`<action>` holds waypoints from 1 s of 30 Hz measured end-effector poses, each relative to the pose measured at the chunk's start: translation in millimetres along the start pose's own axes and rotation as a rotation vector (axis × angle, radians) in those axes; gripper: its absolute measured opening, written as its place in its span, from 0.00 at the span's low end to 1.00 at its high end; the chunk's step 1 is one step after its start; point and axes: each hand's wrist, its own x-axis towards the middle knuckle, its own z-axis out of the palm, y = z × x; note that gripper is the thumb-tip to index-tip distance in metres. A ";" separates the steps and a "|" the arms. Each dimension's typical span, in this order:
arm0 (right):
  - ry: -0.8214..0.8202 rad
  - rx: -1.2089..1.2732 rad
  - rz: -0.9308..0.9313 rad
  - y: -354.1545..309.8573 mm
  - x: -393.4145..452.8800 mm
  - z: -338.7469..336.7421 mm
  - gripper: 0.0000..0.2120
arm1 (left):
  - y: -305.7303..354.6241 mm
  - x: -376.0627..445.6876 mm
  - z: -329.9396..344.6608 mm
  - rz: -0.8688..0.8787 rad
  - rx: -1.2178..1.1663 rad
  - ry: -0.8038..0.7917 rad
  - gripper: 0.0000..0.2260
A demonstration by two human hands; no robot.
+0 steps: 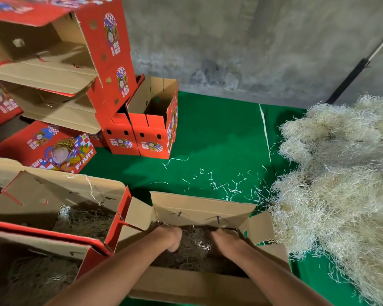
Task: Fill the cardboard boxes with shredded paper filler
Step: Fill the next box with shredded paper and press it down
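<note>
While both bare forearms reach down from the bottom edge, the scene reads as follows.

Open box: a cardboard box [205,214] sits straight ahead on the floor, flaps spread outward, brown inside.
Filler in box: shredded paper filler [194,252] lies inside it, dark in shadow, between and under the two hands.
Left hand: the left hand [169,237] is sunk into the filler near the far inner wall — fingers curl downward into the strands, but whether they grip a clump I cannot tell.
Right hand: the right hand [227,239] is pressed into the filler just beside the left, apart from it; its fingertips are buried, so their state cannot be told.
Loose pile: a large pale heap of shredded paper [341,173] covers the right side, reaching to the box's right flap.
Stray strands: thin scattered strands [221,186] lie on the green mat [219,133] beyond the box.
Neighbouring boxes: a filled red box [60,208] stands to the left, touching the open box; another red box [31,268] nearer the camera also holds filler.
Empty stock: stacked red printed boxes [80,62] rise at upper left — two small upright boxes [146,124] stand beside them.
Backdrop: a grey concrete wall [252,40].
</note>
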 end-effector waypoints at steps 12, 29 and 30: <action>0.274 0.126 0.122 30.6 13.3 -70.8 0.19 | -9.9 -17.7 -101.7 0.114 -0.323 0.466 0.08; 0.827 -0.115 0.253 79.9 2.8 -135.2 0.22 | -19.2 5.9 -148.2 0.067 -0.284 0.780 0.24; 0.832 -0.107 0.301 81.2 1.3 -134.3 0.25 | -23.0 7.6 -149.4 0.049 -0.248 0.754 0.26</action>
